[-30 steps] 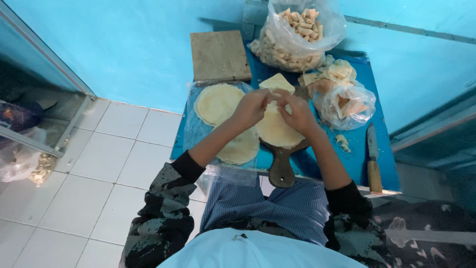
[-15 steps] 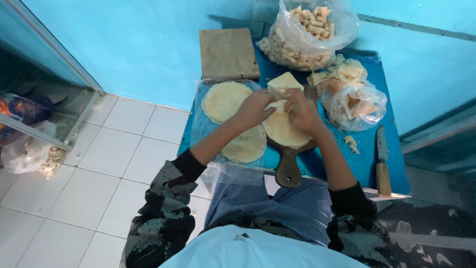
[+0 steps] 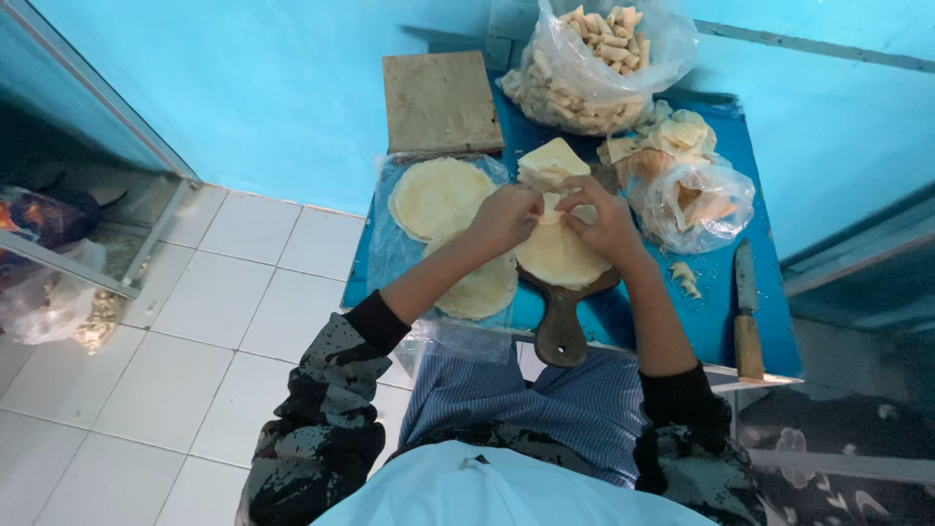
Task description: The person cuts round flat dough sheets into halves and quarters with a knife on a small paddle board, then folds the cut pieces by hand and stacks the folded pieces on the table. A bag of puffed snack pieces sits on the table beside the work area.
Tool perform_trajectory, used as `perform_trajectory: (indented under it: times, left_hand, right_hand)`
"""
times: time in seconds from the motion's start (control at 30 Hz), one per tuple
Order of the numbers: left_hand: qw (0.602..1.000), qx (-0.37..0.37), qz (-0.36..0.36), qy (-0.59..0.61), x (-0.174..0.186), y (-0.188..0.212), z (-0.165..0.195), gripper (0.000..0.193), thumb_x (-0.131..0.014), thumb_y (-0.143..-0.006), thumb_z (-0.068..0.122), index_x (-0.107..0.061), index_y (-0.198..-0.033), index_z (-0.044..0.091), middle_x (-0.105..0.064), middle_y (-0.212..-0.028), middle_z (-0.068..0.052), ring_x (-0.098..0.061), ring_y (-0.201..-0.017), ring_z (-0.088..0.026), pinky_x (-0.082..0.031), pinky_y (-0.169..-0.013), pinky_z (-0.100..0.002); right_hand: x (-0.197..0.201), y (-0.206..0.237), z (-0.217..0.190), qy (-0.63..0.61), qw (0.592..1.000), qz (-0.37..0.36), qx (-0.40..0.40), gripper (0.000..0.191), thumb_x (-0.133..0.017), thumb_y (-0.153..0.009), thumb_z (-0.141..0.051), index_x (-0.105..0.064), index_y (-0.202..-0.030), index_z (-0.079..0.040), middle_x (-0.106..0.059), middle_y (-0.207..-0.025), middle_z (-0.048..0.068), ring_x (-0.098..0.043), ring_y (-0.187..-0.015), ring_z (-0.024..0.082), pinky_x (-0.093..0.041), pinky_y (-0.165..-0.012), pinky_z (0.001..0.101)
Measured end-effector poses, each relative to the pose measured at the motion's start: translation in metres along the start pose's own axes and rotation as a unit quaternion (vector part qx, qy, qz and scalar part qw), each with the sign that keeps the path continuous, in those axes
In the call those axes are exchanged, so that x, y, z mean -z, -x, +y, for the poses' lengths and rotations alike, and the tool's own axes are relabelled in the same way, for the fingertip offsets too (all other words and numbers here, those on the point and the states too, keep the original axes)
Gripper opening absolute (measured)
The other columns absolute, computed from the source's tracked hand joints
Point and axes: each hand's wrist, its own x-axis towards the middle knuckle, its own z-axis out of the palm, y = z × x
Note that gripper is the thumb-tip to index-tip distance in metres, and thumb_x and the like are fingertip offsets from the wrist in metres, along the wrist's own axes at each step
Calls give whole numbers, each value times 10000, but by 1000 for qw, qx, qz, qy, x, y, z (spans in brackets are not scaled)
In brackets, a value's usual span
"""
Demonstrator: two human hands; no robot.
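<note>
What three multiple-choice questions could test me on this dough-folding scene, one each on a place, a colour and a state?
1. Where does the wooden-handled knife lie?
A. On the blue table's right edge
B. On the white tiled floor
C. On the square wooden board

2. What colour is the small table top?
A. Red
B. Blue
C. White

3. What are the left hand and right hand doing?
A. Resting apart on the lap
B. Together pinching a thin pale dough sheet over the round wooden paddle board
C. Holding the knife

Answers:
1 A, the knife lies along the table's right edge, away from both hands.
2 B, bare blue surface shows between the bags and boards.
3 B, both hands meet on the thin pale dough sheet above the round wooden paddle board.
</note>
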Motion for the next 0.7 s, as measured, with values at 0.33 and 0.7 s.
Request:
perform_trajectory:
  times: [0.33, 0.7]
  left_hand:
    - [994, 20, 73, -75, 3, -10, -3, 124, -650, -917, 135, -672, -978, 29, -663, -992, -201, -639, -961, -416, -516, -790, -519]
    - [1000, 9, 12, -22, 50, 37, -17, 185, -740, -870, 207, -708, -1001, 79, -672, -996, -158, -632, -964, -390, -505, -849, -496]
  right_hand:
    - [-3, 1, 11, -44, 999, 19, 6, 215, -748, -843, -9, -656, -1033, -48, -673, -1248, 150, -693, -886, 293, -545, -796, 382]
    - [3, 8, 14, 77, 993, 56, 74, 495, -694, -869, 9, -598, -1348, -77, -721, -1224, 163, -708, -1128, 343, -575, -955, 420]
